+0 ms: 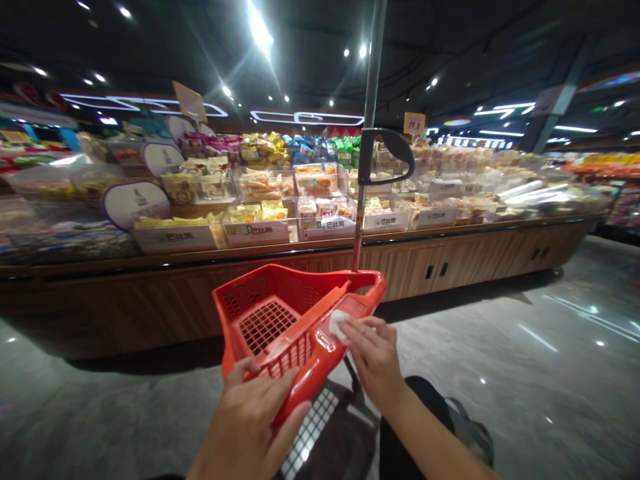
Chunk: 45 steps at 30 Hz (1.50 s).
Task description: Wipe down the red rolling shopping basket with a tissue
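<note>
A red plastic shopping basket [311, 375] with a grid floor is in front of me, its inside bare. My left hand [253, 413] grips the near left corner of its rim, thumb on the outer side and fingers over the edge. My right hand [374, 357] has its fingers closed on a crumpled white wipe [338, 324]. The wipe is pressed against the flat panel along the basket's right side, where the surface looks shiny.
A grey pole with a dark loop handle [364, 160] rises behind the basket. Beyond stands a long wooden display counter [300, 267] with clear bins of packaged snacks [257, 212]. Grey tiled floor [500, 340] extends to the right. A dark bag [470, 430] is by my right arm.
</note>
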### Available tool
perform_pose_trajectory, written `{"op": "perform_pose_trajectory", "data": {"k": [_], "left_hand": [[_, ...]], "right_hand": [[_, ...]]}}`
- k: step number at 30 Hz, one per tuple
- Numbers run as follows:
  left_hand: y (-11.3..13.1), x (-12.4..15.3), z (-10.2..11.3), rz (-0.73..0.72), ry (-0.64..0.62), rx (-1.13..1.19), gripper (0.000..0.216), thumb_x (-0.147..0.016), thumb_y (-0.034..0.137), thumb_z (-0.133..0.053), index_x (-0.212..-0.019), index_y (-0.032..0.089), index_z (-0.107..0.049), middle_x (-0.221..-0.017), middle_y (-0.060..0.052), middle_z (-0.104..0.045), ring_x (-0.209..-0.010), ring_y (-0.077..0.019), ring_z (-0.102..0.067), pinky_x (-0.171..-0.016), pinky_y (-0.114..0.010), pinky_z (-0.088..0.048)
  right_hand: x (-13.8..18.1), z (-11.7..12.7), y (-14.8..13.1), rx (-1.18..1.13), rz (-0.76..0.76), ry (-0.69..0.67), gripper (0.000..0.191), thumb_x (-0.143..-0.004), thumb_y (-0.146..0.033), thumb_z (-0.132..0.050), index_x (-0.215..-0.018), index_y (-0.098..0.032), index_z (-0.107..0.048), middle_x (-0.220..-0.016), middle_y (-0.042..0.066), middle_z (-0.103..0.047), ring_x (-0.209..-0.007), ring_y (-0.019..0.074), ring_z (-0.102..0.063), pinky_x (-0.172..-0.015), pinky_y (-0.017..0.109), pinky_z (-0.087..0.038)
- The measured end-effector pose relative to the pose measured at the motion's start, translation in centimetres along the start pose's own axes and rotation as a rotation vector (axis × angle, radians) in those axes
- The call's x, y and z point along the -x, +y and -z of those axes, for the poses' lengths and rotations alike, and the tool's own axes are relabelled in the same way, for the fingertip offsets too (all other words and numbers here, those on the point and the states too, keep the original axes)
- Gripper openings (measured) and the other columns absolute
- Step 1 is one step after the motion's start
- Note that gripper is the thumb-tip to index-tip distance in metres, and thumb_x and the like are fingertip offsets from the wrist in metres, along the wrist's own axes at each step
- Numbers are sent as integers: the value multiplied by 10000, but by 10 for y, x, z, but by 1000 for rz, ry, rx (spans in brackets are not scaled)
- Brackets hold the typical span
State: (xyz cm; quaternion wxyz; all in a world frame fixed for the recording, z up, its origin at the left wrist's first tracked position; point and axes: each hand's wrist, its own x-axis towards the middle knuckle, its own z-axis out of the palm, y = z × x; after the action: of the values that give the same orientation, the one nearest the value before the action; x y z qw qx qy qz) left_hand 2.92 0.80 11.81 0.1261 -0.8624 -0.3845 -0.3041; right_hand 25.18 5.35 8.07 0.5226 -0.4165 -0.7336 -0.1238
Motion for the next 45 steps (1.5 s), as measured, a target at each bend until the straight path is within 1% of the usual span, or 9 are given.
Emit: {"op": "perform_pose_trajectory", "data": {"k": [4, 10, 15, 19, 26, 30, 36, 42, 45], "left_hand": [[4, 3, 2, 0, 3, -8, 222, -821, 320, -570, -1012, 206, -564, -707, 49, -681, -629, -126, -621, -906, -371, -265], [4, 10, 4, -16, 28, -10, 212, -820, 328, -565, -1009, 231, -574, -760, 53, -700, -670, -125, -639, -943, -365, -263], [-4, 15, 6, -26, -26, -68, 271, -805, 346, -584, -1059, 249, -584, -814, 38, -710, -730, -148, -654, -970, -382, -298], [-12, 17, 10, -62, -82, -84, 269, -806, 393, -584, -1038, 259, -610, -827, 20, -712, -738, -160, -650, -944, -380, -355], [-29, 37, 19, -5, -97, -213, 391, -776, 485, -592, -1129, 316, -589, -1023, 11, -710, -937, -220, -642, -932, -385, -367], [-4, 23, 11, 131, -31, -352, 555, -806, 547, -523, -1250, 214, -520, -1215, -90, -632, -1059, -275, -583, -919, -440, -337], [38, -28, -6, 362, -125, -415, 544, -849, 520, -461, -1154, 87, -585, -1108, -185, -654, -997, -335, -569, -871, -549, -322], [33, -28, -9, 339, -126, -422, 533, -860, 508, -452, -1151, 81, -582, -1065, -180, -654, -972, -329, -566, -874, -557, -301], [29, -24, -8, 324, -121, -434, 537, -849, 525, -465, -1145, 94, -586, -1057, -171, -659, -952, -320, -568, -859, -534, -311]], "right_hand": [[-4, 1, 18, 72, -126, 70, 250, -930, -213, -495, -1122, -233, -654, -1137, 22, -681, -963, 214, -518, -808, 367, -353], [7, 9, -10, 1, 6, -18, 252, -925, -212, -503, -1123, -262, -651, -1121, -9, -687, -999, 208, -516, -843, 357, -338], [-6, 16, 30, 101, -188, 14, 232, -927, -221, -505, -1088, -245, -671, -1080, 17, -703, -955, 205, -525, -829, 363, -305], [-10, 17, 51, 142, -230, 0, 230, -924, -233, -507, -1076, -243, -678, -1055, 26, -709, -933, 200, -524, -808, 354, -291], [-2, 22, 33, 83, -150, -51, 237, -916, -243, -522, -1105, -235, -665, -1111, 29, -689, -905, 198, -532, -792, 349, -330], [1, 28, 24, 38, -59, -100, 257, -889, -269, -566, -1129, -247, -657, -1109, 32, -685, -907, 199, -551, -786, 348, -357], [-22, 32, 3, 36, -10, -264, 220, -904, -254, -552, -1079, -303, -676, -1079, -8, -701, -884, 178, -585, -800, 352, -346], [-56, 7, -6, 68, -13, -377, 179, -927, -297, -531, -936, -297, -710, -902, -37, -743, -778, 159, -610, -737, 329, -339], [-46, 15, -10, 27, 22, -374, 199, -932, -293, -520, -1041, -296, -686, -1009, -14, -729, -806, 168, -602, -740, 339, -353]]}}
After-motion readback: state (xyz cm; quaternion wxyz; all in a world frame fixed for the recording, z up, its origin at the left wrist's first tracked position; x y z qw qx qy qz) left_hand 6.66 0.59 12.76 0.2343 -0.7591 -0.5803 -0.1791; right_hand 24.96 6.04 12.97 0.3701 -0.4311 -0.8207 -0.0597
